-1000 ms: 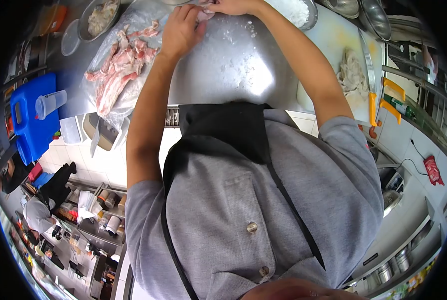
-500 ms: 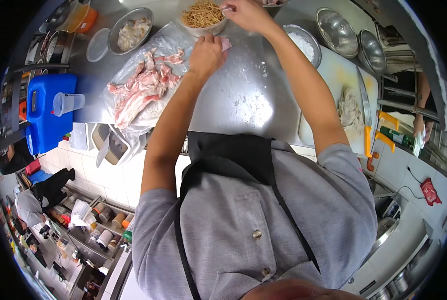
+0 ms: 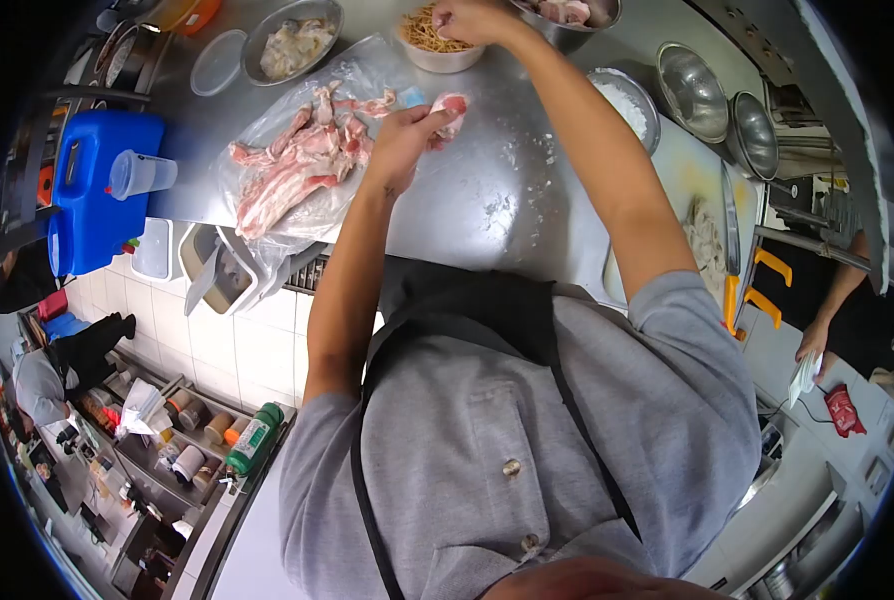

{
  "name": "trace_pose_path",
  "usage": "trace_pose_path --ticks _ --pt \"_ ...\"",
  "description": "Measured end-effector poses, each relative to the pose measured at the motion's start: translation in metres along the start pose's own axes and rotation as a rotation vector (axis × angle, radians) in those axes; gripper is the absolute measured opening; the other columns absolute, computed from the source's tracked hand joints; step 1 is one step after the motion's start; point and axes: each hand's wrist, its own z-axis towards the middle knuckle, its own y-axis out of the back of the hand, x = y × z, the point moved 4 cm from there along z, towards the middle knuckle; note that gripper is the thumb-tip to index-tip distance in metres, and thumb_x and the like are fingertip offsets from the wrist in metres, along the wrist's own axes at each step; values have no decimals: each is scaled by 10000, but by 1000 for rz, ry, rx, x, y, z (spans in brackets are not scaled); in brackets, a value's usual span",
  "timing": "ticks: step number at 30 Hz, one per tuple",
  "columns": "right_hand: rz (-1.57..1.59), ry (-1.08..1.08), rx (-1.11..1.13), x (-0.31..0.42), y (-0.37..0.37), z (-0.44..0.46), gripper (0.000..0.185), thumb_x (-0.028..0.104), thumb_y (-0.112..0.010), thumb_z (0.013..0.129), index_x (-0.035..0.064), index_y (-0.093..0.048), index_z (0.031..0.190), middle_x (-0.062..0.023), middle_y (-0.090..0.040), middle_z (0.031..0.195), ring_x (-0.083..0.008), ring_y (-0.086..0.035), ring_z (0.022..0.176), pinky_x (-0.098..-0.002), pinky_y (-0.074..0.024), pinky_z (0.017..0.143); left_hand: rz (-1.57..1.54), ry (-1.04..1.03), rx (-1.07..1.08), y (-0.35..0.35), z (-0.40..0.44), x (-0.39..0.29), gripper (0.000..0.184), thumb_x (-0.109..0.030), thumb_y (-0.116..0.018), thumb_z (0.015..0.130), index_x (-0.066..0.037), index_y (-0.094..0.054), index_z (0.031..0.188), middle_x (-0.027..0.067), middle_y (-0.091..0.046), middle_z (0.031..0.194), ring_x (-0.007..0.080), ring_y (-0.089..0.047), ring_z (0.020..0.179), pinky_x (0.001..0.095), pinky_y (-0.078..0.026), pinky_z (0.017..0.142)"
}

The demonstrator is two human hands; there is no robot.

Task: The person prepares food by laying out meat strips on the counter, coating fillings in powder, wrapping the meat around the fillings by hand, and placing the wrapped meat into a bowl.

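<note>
Person in grey shirt (image 3: pixel 447 420) and black apron (image 3: pixel 467 305) at steel counter (image 3: pixel 442 225). Nearest on counter: raw meat pile (image 3: pixel 302 165) on clear plastic (image 3: pixel 367 62), left side; on the right, cutting board (image 3: pixel 685 165) with yellow-handled knife (image 3: pixel 731 225) and a limp greyish item (image 3: pixel 705 245), can't tell what. Left hand (image 3: pixel 404 145) grips a small raw meat piece (image 3: pixel 450 112), thumb on top, held just beside the pile, over the counter. Powder bowl (image 3: pixel 651 120) with white powder (image 3: pixel 620 105) touches or nearly touches board's far edge. Farther: right hand (image 3: pixel 470 20), fingers curled, at thin brown sticks (image 3: pixel 429 34) in a pale tub (image 3: pixel 441 62); can't tell if it's grasping one. Metal bowl (image 3: pixel 570 40) with more meat chunks (image 3: pixel 565 12) sits just beside the tub, right side.
</note>
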Motion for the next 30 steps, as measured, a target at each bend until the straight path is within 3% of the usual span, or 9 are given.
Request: trace_pose_path --ticks 2,6,8,12,14,18,20,27,30 --pt "72 167 -25 -1 -10 5 244 324 -666 801 109 -741 887 -193 -702 927 -408 -671 826 -481 -526 727 -84 -26 20 5 -10 -2 296 -265 -704 911 16 -709 1003 59 -707 931 114 -611 799 270 -450 719" --pt "238 138 -95 -16 -15 5 238 305 -678 808 85 -734 880 -203 -700 917 -393 -670 816 -465 -518 716 -287 -95 80 13 -20 -7 258 -218 -622 969 3 -658 1097 97 -709 1012 138 -627 852 274 -452 763" --pt "281 -15 -189 3 20 -10 227 278 -684 809 56 -719 838 -227 -684 894 -398 -655 796 -448 -507 696 -357 -96 98 14 -24 -13 268 -215 -600 981 5 -634 1130 113 -708 1030 147 -630 865 280 -458 765" --pt "196 54 -279 -3 21 -14 194 233 -669 841 40 -693 854 -214 -673 844 -367 -645 759 -429 -500 685 -554 -67 148 9 -29 -21 307 -204 -551 1004 23 -574 1210 154 -702 1064 175 -635 907 296 -471 783" --pt "541 -50 -495 -9 21 -20 163 189 -657 868 31 -668 902 -173 -657 800 -308 -627 715 -402 -494 678 -565 -73 129 5 -32 -26 298 -197 -549 1005 31 -581 1193 158 -699 1065 178 -631 915 296 -470 793" --pt "487 -64 -532 57 78 -76 137 160 -646 893 33 -655 944 -132 -659 788 -227 -617 713 -373 -494 682 -473 -166 87 3 -32 -31 271 -171 -537 1006 52 -595 1149 168 -691 1067 184 -621 922 305 -471 822" --pt "510 53 -507 78 84 -94 148 161 -636 904 15 -651 924 -122 -666 793 -207 -621 718 -352 -496 679 -471 -177 103 4 -29 -31 302 -189 -531 1011 53 -575 1186 176 -681 1092 181 -615 940 304 -470 846" --pt "683 85 -467 92 80 -112 148 140 -604 922 -2 -644 915 -136 -662 810 -255 -642 749 -361 -502 697 -471 -173 108 -6 -28 -36 296 -192 -530 1009 44 -576 1183 165 -675 1106 178 -610 955 304 -469 870" --pt "482 206 -602 67 72 -94 152 148 -594 932 7 -643 959 -172 -664 873 -305 -654 823 -397 -502 734 -463 -137 55 -2 -26 -30 277 -189 -531 1008 37 -583 1161 157 -685 1086 177 -616 943 304 -471 869"
